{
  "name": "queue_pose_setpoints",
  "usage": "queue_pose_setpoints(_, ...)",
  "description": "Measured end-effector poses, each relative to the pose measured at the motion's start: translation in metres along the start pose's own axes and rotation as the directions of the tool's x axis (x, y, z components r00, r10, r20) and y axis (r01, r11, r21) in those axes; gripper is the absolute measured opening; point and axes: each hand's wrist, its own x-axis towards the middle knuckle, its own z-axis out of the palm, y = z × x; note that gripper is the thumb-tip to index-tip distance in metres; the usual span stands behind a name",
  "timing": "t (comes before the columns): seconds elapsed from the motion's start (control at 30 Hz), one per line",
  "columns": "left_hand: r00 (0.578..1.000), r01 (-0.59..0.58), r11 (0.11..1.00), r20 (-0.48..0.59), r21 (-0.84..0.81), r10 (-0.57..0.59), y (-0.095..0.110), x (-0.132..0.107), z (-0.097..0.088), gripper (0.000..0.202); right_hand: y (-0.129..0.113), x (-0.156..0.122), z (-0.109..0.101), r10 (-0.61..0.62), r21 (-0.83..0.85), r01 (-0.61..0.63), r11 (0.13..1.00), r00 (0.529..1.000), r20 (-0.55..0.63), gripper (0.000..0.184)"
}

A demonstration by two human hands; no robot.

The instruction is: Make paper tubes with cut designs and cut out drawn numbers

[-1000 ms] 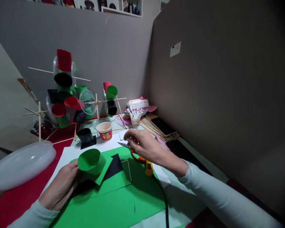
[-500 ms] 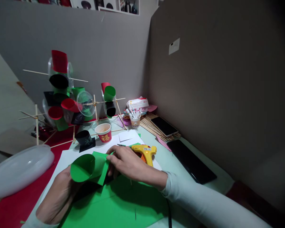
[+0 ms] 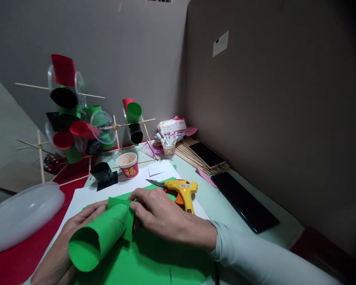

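A rolled green paper tube [image 3: 99, 237] lies tilted toward me over the green paper sheet [image 3: 154, 261]. My left hand [image 3: 62, 245] wraps around the tube from below and behind. My right hand [image 3: 163, 215] pinches the tube's loose flap at its far end, fingers closed on the paper. Just beyond my right hand a yellow glue gun [image 3: 184, 192] rests on its side, with scissors [image 3: 157, 183] beside it.
A stick-and-cup model [image 3: 83, 122] with red, green and black paper cups stands at the back left. A red paper cup [image 3: 127, 164], a black paper cone [image 3: 102, 174], a cup of glue sticks [image 3: 168, 146], two phones [image 3: 243, 200], and a translucent lid [image 3: 20, 215] surround the work area.
My right hand left the scissors and glue gun and came onto the green paper. The tube was turned so its open end faces me, and both hands grip it.
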Motion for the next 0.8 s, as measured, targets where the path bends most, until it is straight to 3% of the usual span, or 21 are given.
queue_pose_setpoints(0.17,0.991,0.048,0.999,-0.122,-0.011,-0.049,0.016,-0.006,0.009,0.053,0.001,-0.002,-0.001,-0.037,-0.075,0.037,0.996,0.999,0.002,0.02)
queue_pose_setpoints(0.3,0.987,0.12,0.993,-0.115,0.02,-0.117,0.02,-0.005,0.01,0.052,0.002,-0.003,-0.001,-0.049,-0.094,0.051,0.994,0.999,0.018,0.021)
queue_pose_setpoints(0.5,0.996,0.079,0.996,-0.048,0.031,-0.077,0.016,-0.009,0.01,0.058,-0.002,-0.004,-0.003,-0.05,-0.135,0.053,0.989,0.998,0.027,0.022)
queue_pose_setpoints(0.67,0.998,0.003,1.0,-0.058,0.03,-0.001,0.007,-0.003,-0.001,0.064,0.001,-0.005,-0.016,0.035,-0.249,-0.051,0.967,0.997,-0.071,0.018)
queue_pose_setpoints(0.8,0.995,-0.057,0.998,-0.082,0.025,0.059,-0.001,0.004,-0.005,0.069,0.012,-0.027,-0.035,0.135,-0.394,-0.2,0.897,0.973,-0.187,0.016)
